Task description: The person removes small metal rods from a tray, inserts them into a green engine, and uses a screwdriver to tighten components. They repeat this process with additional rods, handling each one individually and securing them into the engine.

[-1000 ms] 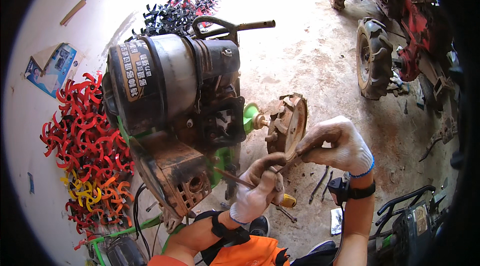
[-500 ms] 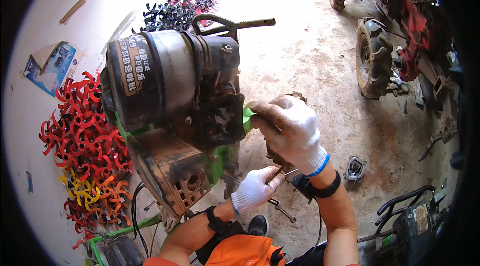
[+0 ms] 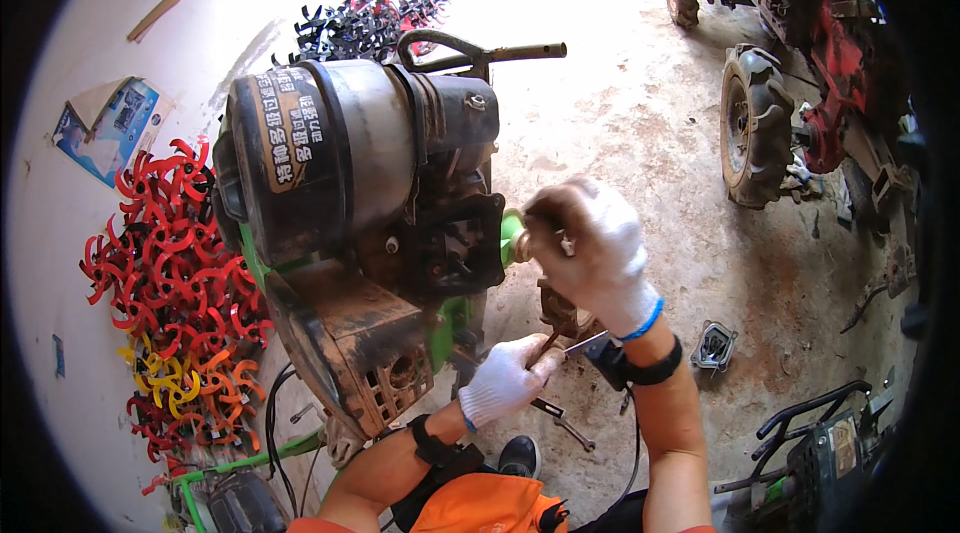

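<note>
The right hand (image 3: 590, 248), a second ago at the thin brown rod (image 3: 546, 346) that the left hand (image 3: 508, 380) keeps pinched, now hovers by the green hub (image 3: 512, 235), its blurred grip unclear.

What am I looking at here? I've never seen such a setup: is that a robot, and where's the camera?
There's no robot: these are a person's own gloved hands, seen from a wide fisheye camera worn on the head, so straight edges bend. The left hand holds a thin dark rod. The right hand is up beside a dirty engine; it's blurred, so I can't tell whether it holds anything. On the floor lie a wrench and a small metal part. A heap of red curved blades is at the left.
</note>
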Demonstrator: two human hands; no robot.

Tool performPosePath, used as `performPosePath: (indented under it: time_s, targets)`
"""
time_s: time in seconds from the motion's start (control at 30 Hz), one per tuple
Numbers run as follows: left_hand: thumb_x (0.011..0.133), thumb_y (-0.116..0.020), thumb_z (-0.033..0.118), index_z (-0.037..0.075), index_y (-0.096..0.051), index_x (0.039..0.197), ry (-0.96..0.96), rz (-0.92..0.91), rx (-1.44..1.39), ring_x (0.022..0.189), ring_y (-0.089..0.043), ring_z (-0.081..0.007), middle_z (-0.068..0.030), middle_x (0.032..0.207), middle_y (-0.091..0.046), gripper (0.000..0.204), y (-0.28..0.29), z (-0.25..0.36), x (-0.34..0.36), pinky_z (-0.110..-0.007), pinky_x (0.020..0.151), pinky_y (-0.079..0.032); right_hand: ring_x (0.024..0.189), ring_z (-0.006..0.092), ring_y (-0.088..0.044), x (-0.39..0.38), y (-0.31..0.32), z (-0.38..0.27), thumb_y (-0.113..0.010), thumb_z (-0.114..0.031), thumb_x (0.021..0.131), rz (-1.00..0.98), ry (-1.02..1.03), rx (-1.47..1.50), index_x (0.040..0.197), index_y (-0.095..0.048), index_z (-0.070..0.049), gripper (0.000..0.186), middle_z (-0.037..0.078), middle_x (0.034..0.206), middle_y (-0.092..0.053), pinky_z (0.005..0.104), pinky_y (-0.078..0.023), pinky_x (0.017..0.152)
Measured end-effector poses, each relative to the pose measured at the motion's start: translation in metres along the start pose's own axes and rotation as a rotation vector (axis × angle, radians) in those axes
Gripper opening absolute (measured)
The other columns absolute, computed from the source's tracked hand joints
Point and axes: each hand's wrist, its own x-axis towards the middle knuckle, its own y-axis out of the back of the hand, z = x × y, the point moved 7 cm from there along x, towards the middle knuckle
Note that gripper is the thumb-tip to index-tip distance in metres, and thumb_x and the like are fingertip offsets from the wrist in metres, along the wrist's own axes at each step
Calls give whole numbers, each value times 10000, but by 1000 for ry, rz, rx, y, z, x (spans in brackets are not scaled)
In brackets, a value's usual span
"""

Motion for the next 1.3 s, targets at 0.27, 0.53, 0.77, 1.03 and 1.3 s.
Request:
performPosePath:
  time_s: [0.27, 0.53, 0.77, 1.03, 1.3]
  targets:
    - [1119, -681, 171, -9, -740, 1234, 65, 48, -439, 771, -587, -77, 3, 899, -702, 221, 3, 5, -8, -297, 703, -515, 776, 289, -752, -20, 70, 57, -737, 6, 957, -174, -103, -613, 1227, -748, 4, 270, 144, 908, -781, 360, -656, 796]
    - [1167, -637, 164, 18, -701, 1262, -78, 159, -918, 626, -557, -52, 16, 836, -644, 186, 5, 27, -15, -244, 567, -476, 949, 129, -721, -64, 50, 52, -902, -48, 897, -652, -818, 870, 1480, -691, -5, 622, 93, 1162, -797, 299, -619, 888]
    - [1184, -621, 288, 42, -715, 1194, -190, 223, -879, 581, -561, -98, 4, 712, -608, 263, 6, 40, -17, -288, 556, -488, 1105, 179, -773, -60, 37, 34, -794, -12, 1002, -483, -732, 868, 1302, -769, 13, 302, 110, 1201, -827, 336, -623, 1054]
    - [1173, -636, 265, 40, -730, 1131, -72, 234, -814, 576, -588, -91, 9, 729, -644, 248, 8, 33, -20, -277, 545, -478, 1053, 220, -808, -32, 91, 9, -772, 92, 992, 141, -327, 862, 1272, -734, 43, 287, 166, 1189, -819, 359, -694, 902]
    - [1161, -649, 174, 16, -705, 1197, -86, 163, -789, 538, -541, -58, 16, 775, -635, 171, 0, 31, -20, -253, 496, -425, 939, 142, -767, -34, 51, -17, -862, 35, 924, 80, -170, 435, 1178, -805, -25, 267, 97, 1112, -838, 310, -621, 817]
